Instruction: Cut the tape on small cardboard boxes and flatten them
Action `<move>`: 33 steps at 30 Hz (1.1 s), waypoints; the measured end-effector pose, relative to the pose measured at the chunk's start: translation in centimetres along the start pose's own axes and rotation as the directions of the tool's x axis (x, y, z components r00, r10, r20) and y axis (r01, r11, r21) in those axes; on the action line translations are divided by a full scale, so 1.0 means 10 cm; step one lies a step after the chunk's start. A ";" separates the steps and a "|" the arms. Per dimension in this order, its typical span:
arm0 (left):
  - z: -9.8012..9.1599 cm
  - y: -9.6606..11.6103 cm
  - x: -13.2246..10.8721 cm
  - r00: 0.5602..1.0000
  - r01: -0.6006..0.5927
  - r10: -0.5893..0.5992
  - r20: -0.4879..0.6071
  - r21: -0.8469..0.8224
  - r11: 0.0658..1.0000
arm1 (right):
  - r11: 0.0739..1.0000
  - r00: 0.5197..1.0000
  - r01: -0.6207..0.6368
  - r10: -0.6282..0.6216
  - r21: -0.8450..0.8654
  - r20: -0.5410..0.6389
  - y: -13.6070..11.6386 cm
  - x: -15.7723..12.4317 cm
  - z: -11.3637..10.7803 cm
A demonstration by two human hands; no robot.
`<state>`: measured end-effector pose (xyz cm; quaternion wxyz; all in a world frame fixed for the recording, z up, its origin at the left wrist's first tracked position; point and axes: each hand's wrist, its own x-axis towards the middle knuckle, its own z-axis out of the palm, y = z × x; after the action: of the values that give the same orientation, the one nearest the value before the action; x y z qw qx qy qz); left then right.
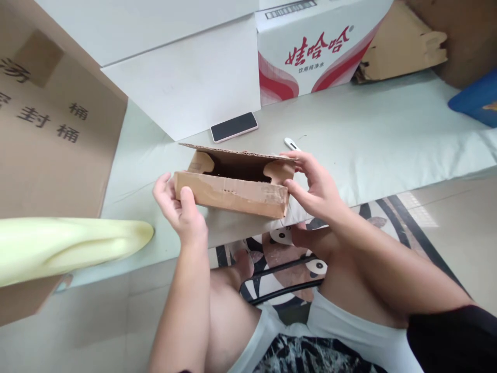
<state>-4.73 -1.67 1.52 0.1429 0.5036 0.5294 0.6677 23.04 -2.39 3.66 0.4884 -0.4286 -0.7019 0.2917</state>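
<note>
A small brown cardboard box (pixel 233 196) is held between my two hands above the front edge of the green-covered surface. Its lid flap stands up at the back and the side flaps stick inward; the inside looks dark. My left hand (pixel 180 207) grips the left end, thumb on the front wall. At the right end, my right hand (pixel 312 184) has its thumb by the front corner and its fingers at the lid's edge. Just behind the right hand lies a small white utility knife (pixel 291 143). A phone (pixel 234 127) with a dark screen rests behind the box.
White cartons (pixel 186 77) stand along the back, one with red printing (pixel 310 62). A large brown carton (pixel 50 145) is at the left, near a pale yellow object (pixel 77 246). Torn cardboard (pixel 404 46) and a blue item (pixel 476 98) sit at the right.
</note>
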 end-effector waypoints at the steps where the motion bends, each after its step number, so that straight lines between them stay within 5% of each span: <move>1: 0.00 0.01 -0.01 1.000 -0.003 0.002 0.015 0.023 1.000 | 1.000 1.000 0.016 -0.016 -0.003 0.015 -0.01 0.00 -0.04; 10: 0.05 0.09 -0.03 0.996 0.044 -0.055 0.065 0.158 0.986 | 0.997 0.997 0.068 -0.069 0.046 0.021 -0.07 -0.01 -0.22; 20: 0.05 0.20 -0.12 0.985 -0.001 -0.030 0.172 0.177 0.984 | 0.989 0.976 -0.126 0.109 0.078 0.191 -0.05 0.01 -0.26; 25: 0.09 0.15 -0.24 0.993 0.015 -0.027 0.111 0.108 0.994 | 0.991 0.954 -0.123 0.101 0.061 0.284 -0.03 -0.05 -0.38; 33: 0.29 0.20 -0.39 0.998 -0.005 -0.006 0.069 0.159 0.987 | 0.976 0.953 -0.172 0.130 0.133 0.274 0.10 -0.11 -0.46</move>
<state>0.13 -3.60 1.00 0.1206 0.5363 0.5758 0.6052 27.86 -2.99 3.97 0.3989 -0.3992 -0.7008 0.4364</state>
